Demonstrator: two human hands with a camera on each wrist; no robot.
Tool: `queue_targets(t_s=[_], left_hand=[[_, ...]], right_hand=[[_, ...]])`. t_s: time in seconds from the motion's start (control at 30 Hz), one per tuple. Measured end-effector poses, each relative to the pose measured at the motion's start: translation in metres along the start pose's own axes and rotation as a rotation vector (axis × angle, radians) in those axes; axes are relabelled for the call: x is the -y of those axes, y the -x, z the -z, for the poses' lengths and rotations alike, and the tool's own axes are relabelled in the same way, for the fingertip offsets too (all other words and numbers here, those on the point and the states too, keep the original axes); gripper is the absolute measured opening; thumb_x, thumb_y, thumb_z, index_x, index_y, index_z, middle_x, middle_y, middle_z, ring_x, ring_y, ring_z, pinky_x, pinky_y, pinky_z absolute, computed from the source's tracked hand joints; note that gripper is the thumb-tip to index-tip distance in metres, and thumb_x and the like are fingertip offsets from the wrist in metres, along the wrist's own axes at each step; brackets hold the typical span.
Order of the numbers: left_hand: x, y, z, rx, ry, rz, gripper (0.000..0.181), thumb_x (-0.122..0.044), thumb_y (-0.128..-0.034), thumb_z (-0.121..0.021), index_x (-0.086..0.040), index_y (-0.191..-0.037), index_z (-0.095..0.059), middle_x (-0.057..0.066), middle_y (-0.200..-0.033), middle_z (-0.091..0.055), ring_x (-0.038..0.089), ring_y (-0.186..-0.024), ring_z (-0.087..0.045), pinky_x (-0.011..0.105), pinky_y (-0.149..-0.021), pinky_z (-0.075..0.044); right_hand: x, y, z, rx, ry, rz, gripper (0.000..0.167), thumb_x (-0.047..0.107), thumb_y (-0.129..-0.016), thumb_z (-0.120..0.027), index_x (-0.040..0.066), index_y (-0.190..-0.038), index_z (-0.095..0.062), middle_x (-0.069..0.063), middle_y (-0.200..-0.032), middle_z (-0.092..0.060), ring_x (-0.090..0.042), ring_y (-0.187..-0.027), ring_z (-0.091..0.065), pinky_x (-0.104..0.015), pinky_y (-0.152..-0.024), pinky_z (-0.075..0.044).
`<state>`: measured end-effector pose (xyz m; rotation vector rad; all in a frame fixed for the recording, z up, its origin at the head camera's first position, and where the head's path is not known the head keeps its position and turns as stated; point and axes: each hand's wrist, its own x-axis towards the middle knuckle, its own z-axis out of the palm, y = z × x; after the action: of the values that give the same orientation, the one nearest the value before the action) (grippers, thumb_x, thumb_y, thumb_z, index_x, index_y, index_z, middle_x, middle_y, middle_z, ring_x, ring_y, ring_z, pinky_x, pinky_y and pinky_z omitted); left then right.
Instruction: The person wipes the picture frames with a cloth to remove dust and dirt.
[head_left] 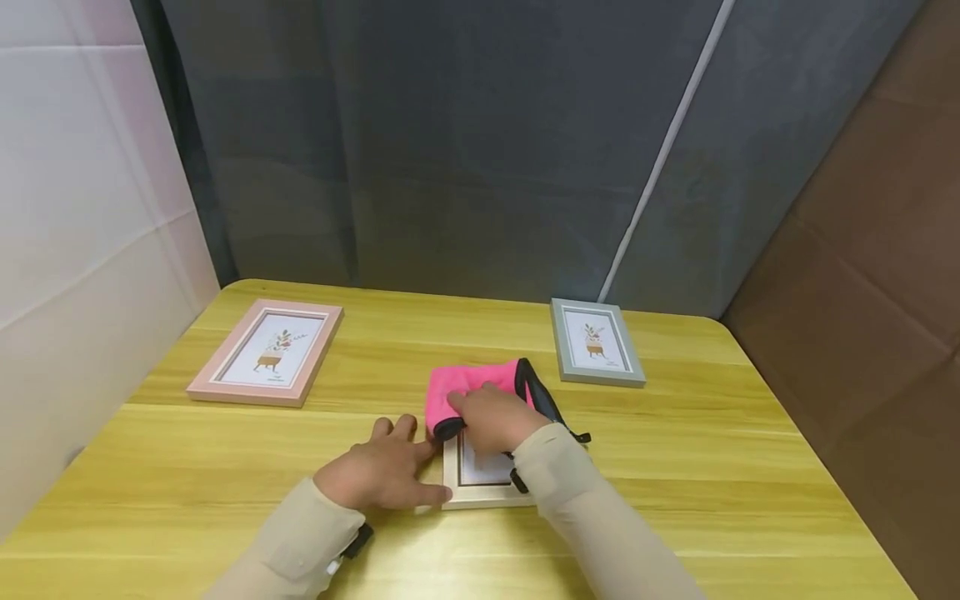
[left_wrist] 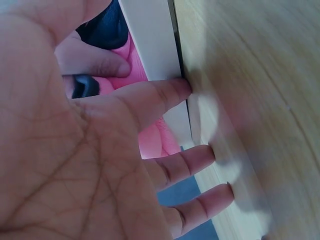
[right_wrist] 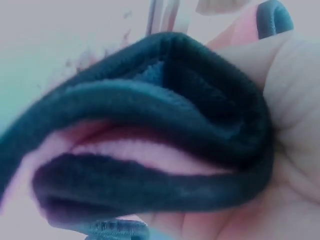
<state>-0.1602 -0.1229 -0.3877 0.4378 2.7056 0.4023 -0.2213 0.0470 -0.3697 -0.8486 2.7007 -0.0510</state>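
A cream picture frame [head_left: 487, 502] lies flat near the middle of the table, partly hidden by cloth and hands. My right hand [head_left: 495, 421] grips a bunched pink cloth with black edging [head_left: 468, 379] over the frame's upper part. In the right wrist view, folds of the cloth [right_wrist: 165, 195] fill the palm. At the frame's left side is my left hand [head_left: 382, 473], fingers spread. Its thumb touches the lower left corner; in the left wrist view a fingertip [left_wrist: 181, 90] meets the frame's edge [left_wrist: 157, 45], and other fingertips rest on the table.
A pink picture frame [head_left: 318, 358] lies at the back left of the wooden table [head_left: 150, 483]. At the back right lies a grey one [head_left: 600, 377]. Dark cloth [head_left: 465, 167] hangs behind, with a white wall covering [head_left: 90, 208] on the left and brown [head_left: 862, 292] on the right.
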Motion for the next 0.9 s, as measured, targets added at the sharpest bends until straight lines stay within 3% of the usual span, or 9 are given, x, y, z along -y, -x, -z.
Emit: queue_targets(t_s=[0.23,0.33,0.43,0.53,0.67,0.9], left_hand=[[-0.001,-0.002,-0.004,-0.018,0.019,-0.001,0.071,-0.062,-0.0792,-0.070,-0.020,-0.135,-0.061,0.012,-0.120,-0.043,0.035,-0.105,-0.036,0.057,-0.067,-0.047],[-0.001,-0.003,-0.005,-0.027,0.021,0.005,0.061,-0.061,-0.0773,-0.071,-0.019,-0.121,-0.066,0.010,-0.117,-0.043,0.034,-0.104,-0.036,0.056,-0.066,-0.046],[-0.001,-0.003,-0.004,-0.034,0.009,0.007,0.051,-0.056,-0.0778,-0.071,-0.018,-0.112,-0.067,0.012,-0.121,-0.043,0.035,-0.107,-0.037,0.059,-0.068,-0.047],[0.000,-0.003,-0.004,-0.040,-0.003,0.009,0.048,-0.052,-0.0795,-0.071,-0.018,-0.112,-0.068,0.014,-0.125,-0.044,0.037,-0.110,-0.038,0.061,-0.070,-0.047],[0.000,-0.003,-0.005,-0.039,-0.004,0.004,0.050,-0.053,-0.0791,-0.071,-0.017,-0.113,-0.069,0.014,-0.127,-0.044,0.038,-0.112,-0.038,0.061,-0.070,-0.048],[-0.001,-0.001,-0.003,-0.025,0.015,-0.021,0.057,-0.055,-0.0779,-0.073,-0.016,-0.118,-0.068,0.015,-0.122,-0.044,0.038,-0.107,-0.037,0.057,-0.068,-0.049]], right_hand=[[0.001,0.029,-0.011,-0.068,0.022,0.115,0.043,0.011,-0.094,-0.065,0.017,-0.136,-0.060,-0.001,-0.114,-0.070,-0.021,-0.106,-0.063,-0.035,-0.099,-0.046],[0.002,0.052,-0.013,-0.068,-0.024,0.207,0.035,0.013,-0.093,-0.068,0.018,-0.128,-0.065,0.006,-0.111,-0.070,-0.014,-0.106,-0.062,-0.030,-0.099,-0.045],[0.005,0.071,-0.016,-0.071,-0.023,0.263,0.039,0.007,-0.091,-0.067,0.018,-0.128,-0.067,0.007,-0.119,-0.068,-0.012,-0.112,-0.060,-0.027,-0.101,-0.043],[0.011,0.080,-0.022,-0.113,0.065,0.267,0.042,0.006,-0.086,-0.070,0.022,-0.124,-0.067,0.007,-0.116,-0.068,-0.013,-0.109,-0.060,-0.028,-0.097,-0.046],[0.019,0.079,-0.027,-0.145,0.138,0.214,0.033,0.015,-0.085,-0.074,0.026,-0.116,-0.069,0.008,-0.107,-0.068,-0.016,-0.100,-0.060,-0.030,-0.086,-0.050],[0.016,0.052,-0.016,-0.114,0.040,0.146,0.016,0.016,-0.086,-0.076,0.025,-0.095,-0.066,0.012,-0.074,-0.058,-0.013,-0.074,-0.054,-0.028,-0.068,-0.046]])
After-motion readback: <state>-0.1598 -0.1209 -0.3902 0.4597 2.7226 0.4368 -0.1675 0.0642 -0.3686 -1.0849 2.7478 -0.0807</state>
